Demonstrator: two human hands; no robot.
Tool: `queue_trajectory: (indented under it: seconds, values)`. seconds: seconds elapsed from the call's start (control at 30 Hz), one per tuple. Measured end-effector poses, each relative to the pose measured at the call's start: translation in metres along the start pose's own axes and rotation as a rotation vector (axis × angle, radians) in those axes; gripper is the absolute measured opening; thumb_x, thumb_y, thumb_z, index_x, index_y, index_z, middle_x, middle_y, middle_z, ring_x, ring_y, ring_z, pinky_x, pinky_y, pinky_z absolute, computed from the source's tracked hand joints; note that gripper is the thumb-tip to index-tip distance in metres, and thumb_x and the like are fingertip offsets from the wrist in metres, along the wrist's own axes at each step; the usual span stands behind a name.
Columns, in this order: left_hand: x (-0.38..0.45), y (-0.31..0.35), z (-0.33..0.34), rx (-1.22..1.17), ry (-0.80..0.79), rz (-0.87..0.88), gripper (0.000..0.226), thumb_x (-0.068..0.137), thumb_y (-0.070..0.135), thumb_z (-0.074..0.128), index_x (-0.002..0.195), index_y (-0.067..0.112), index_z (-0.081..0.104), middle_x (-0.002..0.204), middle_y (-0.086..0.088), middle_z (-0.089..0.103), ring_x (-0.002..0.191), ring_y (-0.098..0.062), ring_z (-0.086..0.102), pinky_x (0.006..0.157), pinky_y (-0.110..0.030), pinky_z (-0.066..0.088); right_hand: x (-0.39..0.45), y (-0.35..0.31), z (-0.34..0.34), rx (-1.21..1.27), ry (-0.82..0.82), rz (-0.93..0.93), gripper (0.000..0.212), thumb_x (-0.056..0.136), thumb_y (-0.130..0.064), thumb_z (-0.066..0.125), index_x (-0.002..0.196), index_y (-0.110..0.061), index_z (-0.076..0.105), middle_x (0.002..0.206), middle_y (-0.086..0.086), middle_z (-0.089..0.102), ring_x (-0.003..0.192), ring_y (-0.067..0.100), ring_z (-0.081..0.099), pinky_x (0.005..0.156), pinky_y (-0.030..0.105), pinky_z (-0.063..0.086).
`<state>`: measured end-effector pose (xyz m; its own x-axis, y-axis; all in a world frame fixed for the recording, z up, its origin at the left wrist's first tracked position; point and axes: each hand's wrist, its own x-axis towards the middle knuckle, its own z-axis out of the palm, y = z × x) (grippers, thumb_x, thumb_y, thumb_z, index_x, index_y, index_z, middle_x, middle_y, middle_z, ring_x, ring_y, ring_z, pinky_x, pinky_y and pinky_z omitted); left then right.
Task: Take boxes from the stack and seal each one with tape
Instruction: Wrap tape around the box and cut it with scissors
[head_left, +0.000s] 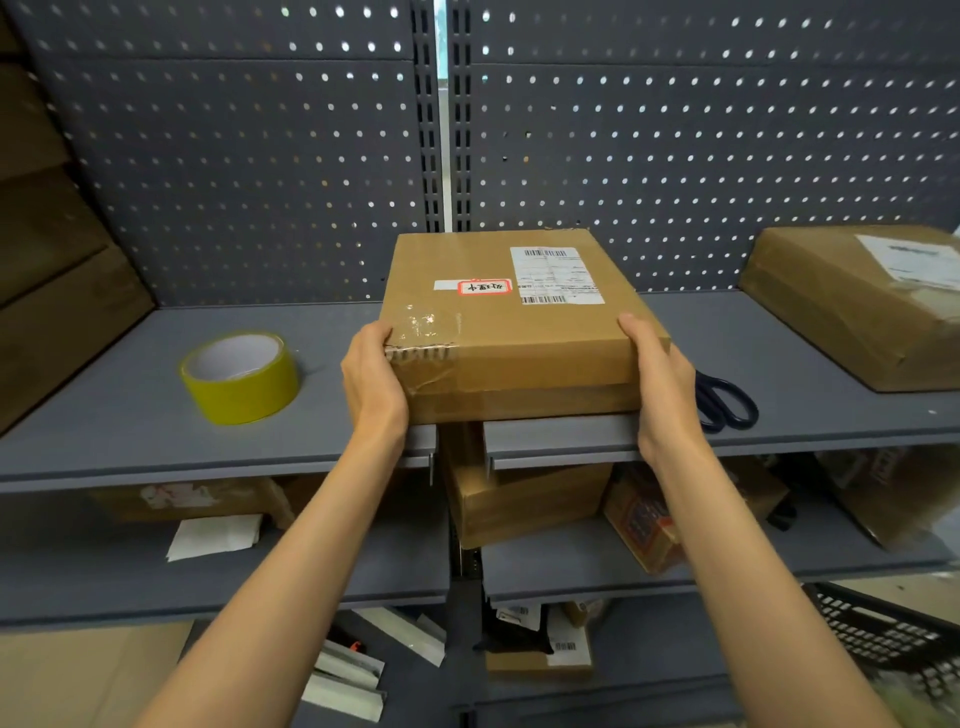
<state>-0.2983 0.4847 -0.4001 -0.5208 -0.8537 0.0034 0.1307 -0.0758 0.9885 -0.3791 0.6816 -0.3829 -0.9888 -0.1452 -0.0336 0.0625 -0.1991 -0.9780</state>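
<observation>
Box (511, 322) sits on the shelf (130, 415), gripped at both sides by left hand (371, 379) and right hand (657, 374), fingers hidden behind it. Tape roll (240, 376) left of the box lies untouched; fresh sealing seems not yet begun.

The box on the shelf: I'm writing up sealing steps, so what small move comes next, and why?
Probably release the left hand and reach for the tape roll. Both hands, the right hand too, hold the box on the shelf, and the roll lies untouched to its left.
</observation>
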Motion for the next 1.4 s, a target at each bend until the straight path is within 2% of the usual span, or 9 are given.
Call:
queue_trajectory:
  seconds: [0.17,0.4,0.6,0.77,0.87,1.03,1.23,1.33,1.4]
  values:
    - [-0.005,-0.001,-0.008,-0.129,-0.011,0.145,0.033,0.088,0.039,0.04,0.096,0.018,0.065,0.098,-0.002,0.065,0.093,-0.013,0.057,0.078,-0.028,0.044,-0.006,-0.017,-0.008,0.055,-0.029,0.064,0.043,0.083,-0.044,0.061,0.12,-0.021,0.06,0.111,-0.002,0.065,0.1,0.015,0.061,0.086,0.036,0.051]
    - [0.015,0.024,-0.027,-0.232,0.022,0.236,0.035,0.074,0.046,0.051,0.091,0.022,0.07,0.099,-0.001,0.068,0.099,-0.018,0.061,0.088,-0.029,0.046,-0.013,-0.033,-0.016,0.188,-0.35,0.226,0.054,0.073,-0.039,0.068,0.122,-0.018,0.063,0.12,0.009,0.067,0.114,0.028,0.061,0.094,0.05,0.049]
    - [-0.013,0.052,-0.021,-0.257,0.136,0.143,0.049,0.092,0.057,0.045,0.133,0.031,0.038,0.133,0.007,0.046,0.121,-0.008,0.045,0.102,-0.037,0.035,-0.029,-0.024,0.004,0.443,-0.385,0.113,0.057,0.076,-0.034,0.068,0.13,-0.021,0.055,0.125,0.003,0.064,0.12,0.024,0.057,0.087,0.044,0.053]
    - [-0.069,0.052,0.005,-0.37,-0.306,0.038,0.114,0.056,0.052,0.074,0.147,0.042,0.006,0.14,0.011,0.047,0.121,-0.011,0.052,0.092,-0.047,0.049,-0.046,-0.008,0.035,0.607,-0.524,0.041,0.107,0.061,-0.032,0.086,0.149,-0.023,0.025,0.139,0.009,0.053,0.125,0.026,0.053,0.096,0.048,0.049]
    - [-0.067,0.048,0.011,-0.423,-0.369,0.049,0.107,0.063,0.021,0.079,0.146,0.034,0.014,0.127,0.006,0.06,0.106,-0.01,0.065,0.076,-0.037,0.058,-0.047,0.001,0.043,0.513,-0.532,-0.015,0.117,0.059,-0.027,0.088,0.151,-0.027,0.015,0.139,0.01,0.052,0.125,0.025,0.053,0.106,0.046,0.042]
    - [-0.039,0.059,-0.022,-0.323,-0.408,0.123,0.093,0.058,0.014,0.075,0.142,0.023,0.034,0.127,0.0,0.062,0.111,-0.017,0.063,0.087,-0.034,0.054,-0.025,-0.017,0.023,0.46,-0.332,0.009,0.157,0.033,-0.049,0.094,0.151,-0.034,-0.009,0.144,0.003,0.045,0.129,0.022,0.048,0.107,0.047,0.04]
    - [-0.015,0.078,-0.062,-0.198,-0.466,0.032,0.061,0.071,0.027,0.064,0.129,0.014,0.054,0.103,0.004,0.072,0.088,-0.011,0.069,0.066,-0.023,0.055,-0.015,-0.029,-0.009,0.299,-0.325,0.022,0.057,0.082,-0.045,0.062,0.132,-0.021,0.053,0.117,0.001,0.065,0.11,0.02,0.059,0.081,0.034,0.055]
    - [-0.013,0.08,-0.063,-0.222,-0.46,0.024,0.038,0.086,0.041,0.054,0.116,0.022,0.067,0.105,0.003,0.073,0.091,-0.012,0.069,0.077,-0.03,0.055,-0.022,-0.024,-0.006,0.273,-0.339,-0.003,0.049,0.083,-0.044,0.058,0.127,-0.023,0.057,0.12,0.002,0.065,0.116,0.022,0.058,0.085,0.038,0.054]
    - [-0.015,0.08,-0.062,-0.28,-0.461,0.073,0.061,0.08,0.059,0.053,0.127,0.021,0.062,0.123,-0.004,0.066,0.111,-0.019,0.063,0.094,-0.036,0.052,-0.027,-0.024,-0.001,0.332,-0.294,-0.021,0.052,0.085,-0.045,0.055,0.132,-0.022,0.054,0.124,0.002,0.063,0.117,0.021,0.058,0.087,0.037,0.054]
